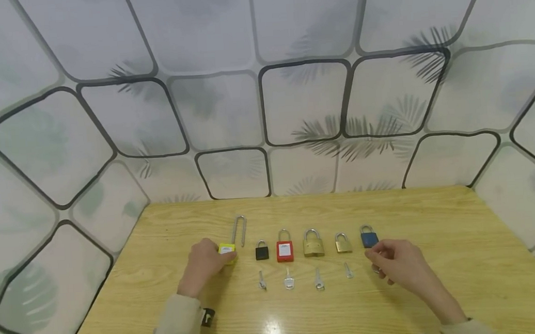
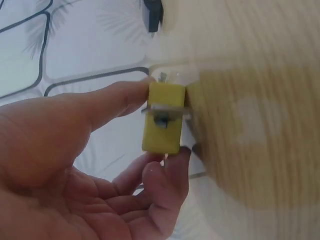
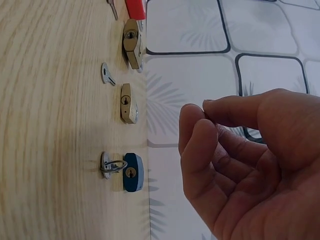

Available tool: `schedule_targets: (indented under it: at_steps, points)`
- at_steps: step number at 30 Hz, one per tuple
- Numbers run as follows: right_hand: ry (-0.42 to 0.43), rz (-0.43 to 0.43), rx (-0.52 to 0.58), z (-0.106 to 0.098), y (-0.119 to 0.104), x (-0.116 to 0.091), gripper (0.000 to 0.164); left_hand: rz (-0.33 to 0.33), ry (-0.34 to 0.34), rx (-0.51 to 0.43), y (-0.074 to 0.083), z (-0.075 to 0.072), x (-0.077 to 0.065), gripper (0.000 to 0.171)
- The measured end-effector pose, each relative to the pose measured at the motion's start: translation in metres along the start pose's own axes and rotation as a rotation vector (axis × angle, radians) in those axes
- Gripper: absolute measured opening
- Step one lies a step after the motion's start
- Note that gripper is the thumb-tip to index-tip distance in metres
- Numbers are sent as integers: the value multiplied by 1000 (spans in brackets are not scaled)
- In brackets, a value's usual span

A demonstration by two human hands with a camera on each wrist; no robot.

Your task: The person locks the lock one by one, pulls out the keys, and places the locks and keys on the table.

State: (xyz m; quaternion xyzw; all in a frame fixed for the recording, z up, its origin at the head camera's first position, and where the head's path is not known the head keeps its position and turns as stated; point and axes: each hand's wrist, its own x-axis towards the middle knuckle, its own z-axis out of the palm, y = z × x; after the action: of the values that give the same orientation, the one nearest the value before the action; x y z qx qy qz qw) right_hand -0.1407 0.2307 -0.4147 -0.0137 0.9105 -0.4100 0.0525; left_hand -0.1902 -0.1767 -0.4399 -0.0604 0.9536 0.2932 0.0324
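My left hand (image 1: 205,264) grips a yellow padlock (image 1: 226,248) between thumb and fingers at the left of the row. Its long shackle (image 1: 240,226) is swung aside, one leg free of the body. From below, the left wrist view shows a flat key (image 2: 167,109) standing in the yellow lock's keyhole. My right hand (image 1: 397,261) hovers in front of the blue padlock (image 1: 369,239), fingers loosely curled, thumb close to the fingertips, nothing held. In the right wrist view, a key with a ring (image 3: 106,165) lies before the blue lock.
Between my hands stretches a row: black padlock (image 1: 261,253), red padlock (image 1: 285,252), large brass padlock (image 1: 313,246) and small brass padlock (image 1: 343,245). Keys lie in front of them, including a broad-headed key (image 1: 289,281). A patterned wall (image 1: 235,174) rises behind the wooden table (image 1: 169,225).
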Motion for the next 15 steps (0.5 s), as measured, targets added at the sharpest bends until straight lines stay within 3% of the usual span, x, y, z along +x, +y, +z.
schedule_targets:
  at_steps: [5,9,15]
  points:
    - [-10,-13,-2,2,1,-1,24,10,-45,3,0,-8,-2,45]
    - [-10,-29,-5,2,2,0,24,5,-71,-2,0,-10,-3,53]
    - [-13,-37,5,3,1,1,24,28,-49,-3,-2,-11,-2,58]
